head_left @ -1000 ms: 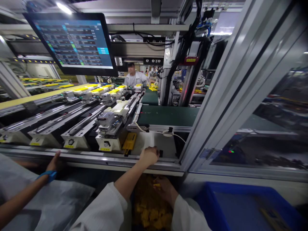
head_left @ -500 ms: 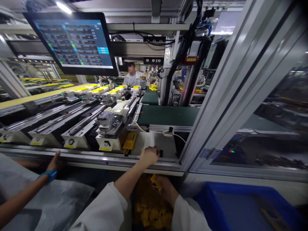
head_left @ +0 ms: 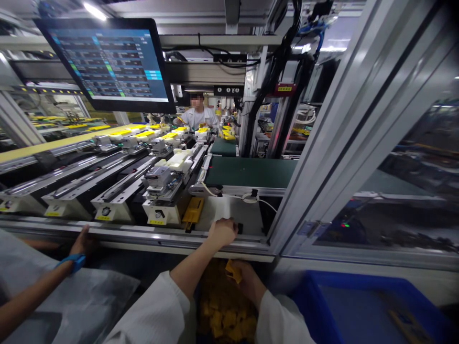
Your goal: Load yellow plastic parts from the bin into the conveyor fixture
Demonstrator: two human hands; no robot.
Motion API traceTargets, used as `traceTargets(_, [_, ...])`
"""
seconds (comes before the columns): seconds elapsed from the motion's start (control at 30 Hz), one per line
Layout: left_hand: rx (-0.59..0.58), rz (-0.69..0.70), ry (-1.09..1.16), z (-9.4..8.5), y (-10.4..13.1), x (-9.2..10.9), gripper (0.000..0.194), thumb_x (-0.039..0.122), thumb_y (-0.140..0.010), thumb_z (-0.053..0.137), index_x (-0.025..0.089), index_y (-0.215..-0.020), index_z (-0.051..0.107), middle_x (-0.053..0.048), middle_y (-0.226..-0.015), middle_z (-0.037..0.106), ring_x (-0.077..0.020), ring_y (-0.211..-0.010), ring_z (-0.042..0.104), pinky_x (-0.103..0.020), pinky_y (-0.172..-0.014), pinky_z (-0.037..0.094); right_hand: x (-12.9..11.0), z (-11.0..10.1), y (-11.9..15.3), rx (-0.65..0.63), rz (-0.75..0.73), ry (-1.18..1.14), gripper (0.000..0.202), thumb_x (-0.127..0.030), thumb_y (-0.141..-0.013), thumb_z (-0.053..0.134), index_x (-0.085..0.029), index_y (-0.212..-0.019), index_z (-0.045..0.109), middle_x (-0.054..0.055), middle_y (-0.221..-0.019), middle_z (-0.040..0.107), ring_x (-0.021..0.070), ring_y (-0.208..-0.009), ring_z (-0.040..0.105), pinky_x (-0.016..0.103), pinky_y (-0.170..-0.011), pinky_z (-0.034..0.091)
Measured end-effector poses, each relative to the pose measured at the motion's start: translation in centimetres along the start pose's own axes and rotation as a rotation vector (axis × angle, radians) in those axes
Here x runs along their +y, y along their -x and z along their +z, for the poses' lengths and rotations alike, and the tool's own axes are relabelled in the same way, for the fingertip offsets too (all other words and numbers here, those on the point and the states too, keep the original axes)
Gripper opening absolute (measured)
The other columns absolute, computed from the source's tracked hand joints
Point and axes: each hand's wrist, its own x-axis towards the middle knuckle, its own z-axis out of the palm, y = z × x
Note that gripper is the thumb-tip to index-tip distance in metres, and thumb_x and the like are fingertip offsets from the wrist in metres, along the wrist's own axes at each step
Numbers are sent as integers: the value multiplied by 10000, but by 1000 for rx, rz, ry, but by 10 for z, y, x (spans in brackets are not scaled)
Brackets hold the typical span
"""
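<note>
The right hand (head_left: 248, 281) grasps a small angular yellow piece (head_left: 234, 271) in its fingers above a shadowed heap of yellow pieces (head_left: 225, 320), while the left hand (head_left: 223, 232) curls over a flat grey plate (head_left: 249, 215), near an oblong yellow part (head_left: 194, 210), its fingertips too hidden to tell their grip.

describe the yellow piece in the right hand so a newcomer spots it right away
Find the big blue bin at the lower right. Left of it is the camera wearer's right hand, holding the small yellow piece. Unlike the yellow pieces heaped lower in the picture, this one is held.
</note>
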Motion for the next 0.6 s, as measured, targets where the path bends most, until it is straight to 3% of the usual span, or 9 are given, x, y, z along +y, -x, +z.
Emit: traceTargets(0.6, [14,19,-14,-2,3,1,295,339,-907,403,159,-972,627,-145,-936,694,-260,-922,654,-345,-788,494,-6,2,4,-7,5,-103,264,-283,-567,699,-186,-798,616,2,-725,675,172,-701,628,284,-633,472])
